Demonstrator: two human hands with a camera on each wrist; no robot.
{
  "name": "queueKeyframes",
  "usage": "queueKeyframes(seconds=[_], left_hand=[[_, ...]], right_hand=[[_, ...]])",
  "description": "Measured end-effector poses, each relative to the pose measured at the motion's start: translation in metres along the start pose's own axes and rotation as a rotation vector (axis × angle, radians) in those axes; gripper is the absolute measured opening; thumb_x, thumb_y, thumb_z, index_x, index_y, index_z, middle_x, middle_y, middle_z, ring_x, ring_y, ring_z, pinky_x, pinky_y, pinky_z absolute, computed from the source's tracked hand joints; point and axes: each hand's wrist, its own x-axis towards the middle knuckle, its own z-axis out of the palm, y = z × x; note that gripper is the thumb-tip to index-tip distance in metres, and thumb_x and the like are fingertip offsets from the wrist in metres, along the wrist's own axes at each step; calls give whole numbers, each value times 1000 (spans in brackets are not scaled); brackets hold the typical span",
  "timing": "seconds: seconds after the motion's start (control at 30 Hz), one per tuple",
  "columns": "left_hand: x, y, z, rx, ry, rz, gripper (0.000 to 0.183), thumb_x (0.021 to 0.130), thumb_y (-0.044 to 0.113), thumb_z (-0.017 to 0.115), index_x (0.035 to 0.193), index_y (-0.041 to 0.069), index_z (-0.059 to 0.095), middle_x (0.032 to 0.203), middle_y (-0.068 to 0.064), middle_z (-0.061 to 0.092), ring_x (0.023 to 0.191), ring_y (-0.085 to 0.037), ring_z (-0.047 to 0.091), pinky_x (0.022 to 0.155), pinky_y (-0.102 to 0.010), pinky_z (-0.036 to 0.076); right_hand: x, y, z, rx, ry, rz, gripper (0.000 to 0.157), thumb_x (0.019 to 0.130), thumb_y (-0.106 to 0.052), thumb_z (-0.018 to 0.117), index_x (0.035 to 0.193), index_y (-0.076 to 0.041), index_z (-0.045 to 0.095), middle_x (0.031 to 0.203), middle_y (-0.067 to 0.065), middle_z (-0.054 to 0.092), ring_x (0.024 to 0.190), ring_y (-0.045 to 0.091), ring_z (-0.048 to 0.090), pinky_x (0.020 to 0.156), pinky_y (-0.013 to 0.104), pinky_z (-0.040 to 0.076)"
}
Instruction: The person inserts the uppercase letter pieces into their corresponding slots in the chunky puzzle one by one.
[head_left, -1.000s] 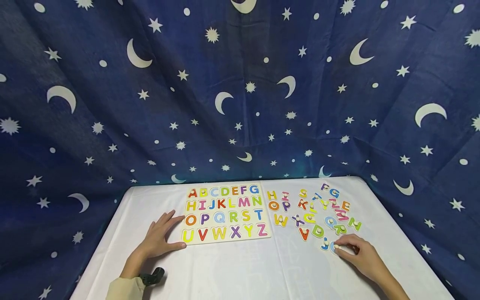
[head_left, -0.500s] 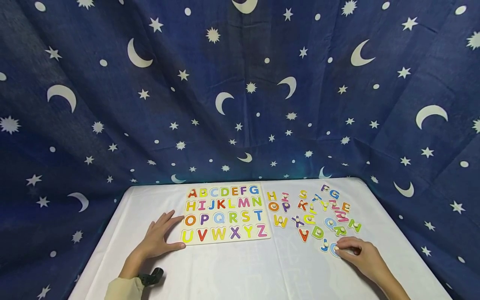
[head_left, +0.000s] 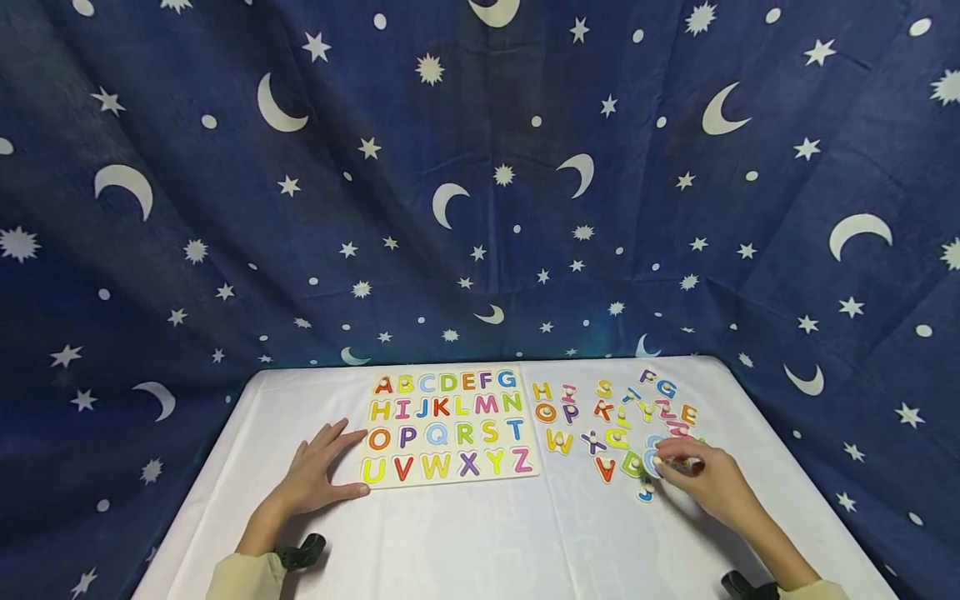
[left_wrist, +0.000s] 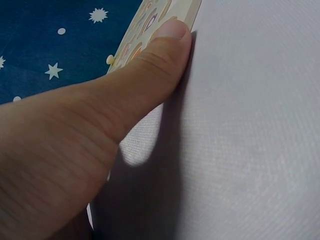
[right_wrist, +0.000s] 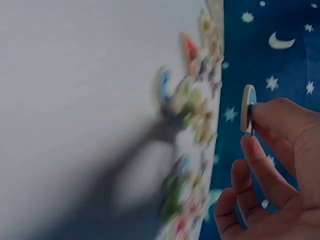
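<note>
My right hand (head_left: 708, 479) pinches a light blue letter C puzzle piece (right_wrist: 245, 110) by its knob, thumb and fingertips together. In the right wrist view the piece is seen edge-on, raised above the white cloth. Below it in the head view lie a blue J piece (head_left: 646, 492) and a green D piece (head_left: 632, 464). My left hand (head_left: 318, 471) rests at the left side of the alphabet board (head_left: 533, 442), fingers spread. Its thumb (left_wrist: 150, 60) touches the board's near corner. A knobbed red A piece (head_left: 384, 384) and yellow B piece (head_left: 406, 384) sit in the board's top row.
Several loose knobbed letters lie right of the board, among them an orange O (head_left: 546, 413), a yellow W (head_left: 558, 442) and a red V (head_left: 604, 470). A white cloth (head_left: 480, 542) covers the table. Behind it hangs a dark blue curtain (head_left: 480, 317) with moons and stars.
My right hand has lifted the C piece from the cloth beside the J and carried it up and slightly left, over the loose letters. The left hand stays at the board.
</note>
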Motion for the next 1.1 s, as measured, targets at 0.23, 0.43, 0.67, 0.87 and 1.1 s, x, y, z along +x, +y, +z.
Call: queueKeyframes(seconds=[0.23, 0.43, 0.67, 0.87, 1.1], left_hand=[[0, 0, 1, -11, 24, 17, 94, 66, 56, 91, 145, 17, 58, 159, -28, 36, 148, -55, 22, 114, -80, 10], [2, 1, 0, -5, -1, -3, 94, 68, 58, 90, 146, 17, 57, 161, -27, 35, 150, -54, 20, 115, -78, 9], [0, 0, 0, -15, -7, 8, 93, 69, 58, 89, 146, 16, 57, 160, -27, 35, 149, -54, 21, 115, -78, 9], [-2, -3, 1, -15, -3, 21, 93, 69, 59, 88, 146, 16, 58, 160, -26, 36, 148, -55, 23, 113, -80, 11], [0, -2, -2, -7, -18, -1, 95, 69, 61, 88, 147, 16, 57, 162, -24, 34, 150, -53, 21, 115, -78, 9]], right_hand=[[44, -29, 27, 88, 10, -90, 17, 84, -12, 86, 96, -21, 80, 107, 0, 76, 84, 15, 63, 62, 24, 50], [83, -57, 61, 179, 46, -98, 13, 86, -15, 85, 96, -19, 80, 109, 0, 74, 83, 25, 62, 64, 25, 50], [121, -92, 104, 278, 17, -45, 12, 88, -19, 83, 99, -17, 80, 109, 1, 74, 87, 21, 60, 74, 31, 50], [145, -116, 145, 311, -37, -15, 11, 89, -21, 82, 99, -17, 80, 107, 1, 72, 88, 22, 59, 74, 34, 50], [170, -143, 188, 326, -114, 7, 8, 89, -15, 82, 97, -16, 80, 108, 2, 71, 95, 34, 62, 78, 35, 51]])
